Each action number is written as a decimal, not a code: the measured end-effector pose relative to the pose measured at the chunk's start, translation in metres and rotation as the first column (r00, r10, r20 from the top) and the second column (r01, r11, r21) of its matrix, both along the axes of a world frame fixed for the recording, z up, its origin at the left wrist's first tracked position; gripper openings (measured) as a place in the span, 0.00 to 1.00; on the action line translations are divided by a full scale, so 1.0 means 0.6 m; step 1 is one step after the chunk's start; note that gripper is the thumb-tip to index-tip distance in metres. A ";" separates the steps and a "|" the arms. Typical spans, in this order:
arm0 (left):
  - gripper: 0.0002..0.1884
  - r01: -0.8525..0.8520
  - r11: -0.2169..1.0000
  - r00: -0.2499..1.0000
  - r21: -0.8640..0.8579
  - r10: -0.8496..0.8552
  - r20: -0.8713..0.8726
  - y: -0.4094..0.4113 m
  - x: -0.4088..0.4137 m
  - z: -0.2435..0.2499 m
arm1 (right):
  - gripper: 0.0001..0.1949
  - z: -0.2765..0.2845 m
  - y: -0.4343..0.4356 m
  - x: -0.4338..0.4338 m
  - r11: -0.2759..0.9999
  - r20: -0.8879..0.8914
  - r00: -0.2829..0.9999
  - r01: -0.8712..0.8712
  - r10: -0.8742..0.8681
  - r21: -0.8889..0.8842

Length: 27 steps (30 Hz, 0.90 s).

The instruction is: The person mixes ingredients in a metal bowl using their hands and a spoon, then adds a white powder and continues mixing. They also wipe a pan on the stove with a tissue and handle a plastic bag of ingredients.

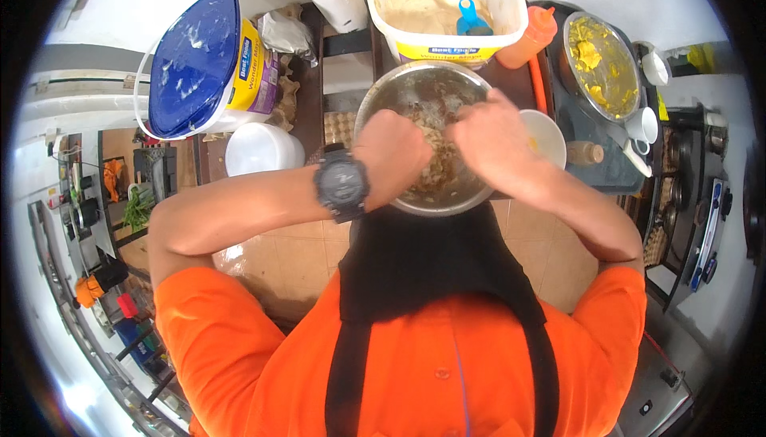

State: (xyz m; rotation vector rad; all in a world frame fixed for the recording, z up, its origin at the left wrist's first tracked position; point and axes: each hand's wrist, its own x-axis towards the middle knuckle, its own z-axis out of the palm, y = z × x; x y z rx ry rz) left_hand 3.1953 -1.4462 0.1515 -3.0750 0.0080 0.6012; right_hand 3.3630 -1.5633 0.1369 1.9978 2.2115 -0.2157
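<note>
A round metal bowl (446,205) with a pale and brown chopped mixture (437,167) in it stands at the counter's near edge. Over the bowl's left part is my left hand (392,158), its fingers curled down and hidden beneath the fist. My right hand (491,134) reaches over the right part, fingers bent toward the mixture. Whether either hand grips something cannot be made out. Just right of the bowl, partly behind my right wrist, sits a white cup or tub (549,137) with a bit of yellow inside.
Behind the bowl stands an open mayonnaise tub (389,33) with a blue scoop (470,18) and an orange squeeze bottle (526,39). A blue-lidded tub (194,66) and white container (263,149) are at left. A dark tray (598,179) holds a bowl of yellow paste (589,57).
</note>
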 end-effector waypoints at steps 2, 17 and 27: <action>0.07 -0.067 0.996 0.994 0.066 0.072 -0.086 0.001 -0.009 0.040 | 0.11 0.062 0.012 0.008 0.977 0.008 0.999 0.039 -0.038 -0.211; 0.06 0.033 0.952 0.999 0.305 -0.041 0.019 0.043 0.001 -0.019 | 0.10 -0.026 0.050 0.069 0.947 0.061 0.988 -0.154 0.143 0.281; 0.05 0.038 0.990 0.999 -0.136 -0.038 0.001 -0.003 0.004 -0.016 | 0.08 -0.034 -0.019 -0.010 0.977 -0.034 0.978 -0.206 0.204 -0.063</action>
